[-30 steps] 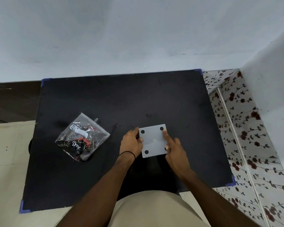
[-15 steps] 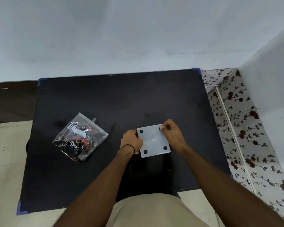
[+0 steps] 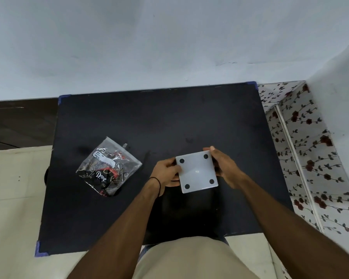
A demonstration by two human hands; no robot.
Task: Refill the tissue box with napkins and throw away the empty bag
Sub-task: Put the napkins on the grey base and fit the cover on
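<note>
We see the left hand and right hand both gripping the white tissue box by its sides, underside with four black dots facing up, over the table toward its near right part. The clear bag of napkins lies flat toward the table's left edge, well apart from the hands.

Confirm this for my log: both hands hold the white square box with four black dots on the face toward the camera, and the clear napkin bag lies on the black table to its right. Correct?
Not quite. The head view shows the napkin bag lying to the left of the white box, not its right. The rest holds: the left hand and right hand both grip the box above the black table.
</note>
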